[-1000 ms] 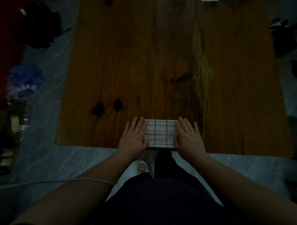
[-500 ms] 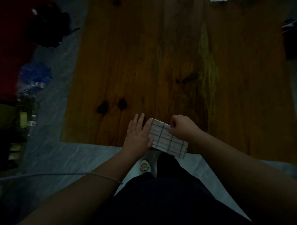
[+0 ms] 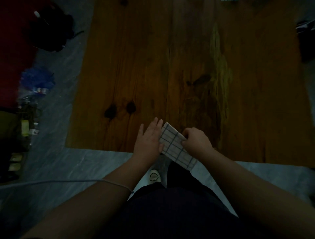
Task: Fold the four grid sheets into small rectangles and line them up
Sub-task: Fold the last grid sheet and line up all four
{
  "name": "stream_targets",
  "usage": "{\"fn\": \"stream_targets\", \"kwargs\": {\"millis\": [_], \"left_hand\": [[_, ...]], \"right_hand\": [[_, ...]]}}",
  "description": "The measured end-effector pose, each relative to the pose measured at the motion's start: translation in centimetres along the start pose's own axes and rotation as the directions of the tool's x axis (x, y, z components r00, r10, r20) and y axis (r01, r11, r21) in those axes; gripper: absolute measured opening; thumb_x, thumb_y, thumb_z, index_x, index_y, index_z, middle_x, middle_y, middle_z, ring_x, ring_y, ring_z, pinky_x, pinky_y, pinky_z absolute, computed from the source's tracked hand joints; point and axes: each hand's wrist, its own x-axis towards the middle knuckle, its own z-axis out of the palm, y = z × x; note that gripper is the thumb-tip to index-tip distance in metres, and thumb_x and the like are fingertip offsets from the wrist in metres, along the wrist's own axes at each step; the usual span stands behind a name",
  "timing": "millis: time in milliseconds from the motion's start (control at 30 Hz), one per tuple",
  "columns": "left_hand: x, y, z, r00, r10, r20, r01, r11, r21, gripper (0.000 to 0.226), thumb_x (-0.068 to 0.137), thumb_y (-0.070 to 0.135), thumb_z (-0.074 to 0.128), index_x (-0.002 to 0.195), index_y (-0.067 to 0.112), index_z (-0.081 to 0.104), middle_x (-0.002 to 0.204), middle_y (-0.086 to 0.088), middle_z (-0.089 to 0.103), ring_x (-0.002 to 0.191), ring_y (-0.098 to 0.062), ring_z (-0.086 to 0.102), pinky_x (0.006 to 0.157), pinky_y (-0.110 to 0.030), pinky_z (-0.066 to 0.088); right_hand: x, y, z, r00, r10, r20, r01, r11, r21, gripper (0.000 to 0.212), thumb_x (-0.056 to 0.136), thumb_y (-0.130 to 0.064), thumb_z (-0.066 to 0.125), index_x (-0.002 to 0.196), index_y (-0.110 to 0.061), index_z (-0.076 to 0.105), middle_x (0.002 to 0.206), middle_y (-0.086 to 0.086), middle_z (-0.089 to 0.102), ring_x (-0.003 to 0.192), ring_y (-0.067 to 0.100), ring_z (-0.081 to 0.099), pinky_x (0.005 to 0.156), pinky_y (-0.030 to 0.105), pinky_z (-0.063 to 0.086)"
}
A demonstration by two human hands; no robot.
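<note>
A white grid sheet, paper ruled with dark lines and already folded down to a small narrow rectangle, lies slantwise at the near edge of the brown wooden tabletop, its far corner over the wood and its near corner jutting past the edge above the grey marbled floor. The right hand has its fingers curled and pinches the sheet along its right long side, and seems to hold it slightly off the wood, though the dim light makes that hard to settle. The left hand is spread flat on the tabletop, fingers straight and together, with its inner side touching the sheet's left edge. I judge that the folding of this sheet is finished and the step in hand is placing it. The next move calls for turning the rectangle square to the tabletop's edge, carrying it to its place in the row and setting it down flat without letting the folds spring open. The left hand would have to release its edge first. A pale scrap at the far edge may be another folded sheet, but too little shows to tell.
</note>
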Motion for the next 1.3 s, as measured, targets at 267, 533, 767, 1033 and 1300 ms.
{"fn": "stream_targets", "kwargs": {"millis": [267,533,767,1033,1300], "left_hand": [[-0.4,0.7,-4.4,0.921,-0.364,0.139,0.326,0.522,-0.789,0.099,0.086,0.032,0.077,0.157,0.039,0.009,0.166,0.001,0.009,0.150,-0.027,0.021,0.116,-0.051,0.031],[-0.9,2.3,-8.2,0.829,-0.148,0.540,0.534,-0.080,-0.842,0.057,0.095,0.025,0.064,0.147,0.020,0.041,0.138,-0.014,0.057,0.115,-0.035,0.062,0.094,-0.060,0.053],[-3.4,2.6,-10.6,0.941,-0.170,0.293,0.329,0.248,-0.911,0.050,0.097,0.016,0.062,0.143,0.031,0.048,0.134,-0.009,0.060,0.111,-0.020,0.064,0.078,-0.033,0.059],[-6.9,1.9,-13.2,0.964,-0.250,0.086,0.178,0.374,-0.910,0.014,0.096,0.017,0.064,0.106,0.022,0.071,0.112,0.004,0.069,0.103,-0.013,0.064,0.078,-0.031,0.057],[-9.5,0.5,-13.9,0.965,-0.250,-0.079,0.118,0.682,-0.722,0.014,0.095,0.026,0.065,0.107,0.033,0.069,0.109,0.009,0.064,0.099,-0.006,0.059,0.072,-0.022,0.051]], "right_hand": [[-4.0,-1.5,-4.5,0.994,-0.057,0.097,-0.007,0.829,0.560,0.014,0.093,-0.021,0.067,0.106,-0.024,0.059,0.112,-0.002,0.062,0.102,0.019,0.060,0.074,0.035,0.051],[-8.2,-2.5,-4.7,0.999,0.016,0.043,-0.045,0.513,0.857,0.028,0.096,-0.025,0.064,0.123,-0.028,0.058,0.123,0.006,0.061,0.109,0.032,0.062,0.087,0.060,0.057],[-11.3,-3.7,-4.1,0.975,0.066,-0.211,0.140,0.552,0.822,0.042,0.099,-0.022,0.060,0.138,-0.033,0.049,0.121,-0.003,0.059,0.103,0.023,0.062,0.078,0.052,0.061],[-13.8,-6.0,-3.8,0.952,-0.015,-0.307,0.225,0.713,0.664,0.011,0.101,-0.022,0.056,0.107,-0.028,0.064,0.107,-0.008,0.060,0.096,0.019,0.061,0.071,0.047,0.062],[-15.3,-6.4,-2.5,0.878,-0.211,-0.429,0.372,0.866,0.334,0.014,0.099,-0.024,0.061,0.092,-0.037,0.062,0.095,-0.014,0.064,0.087,-0.003,0.060,0.067,0.015,0.046]]}}
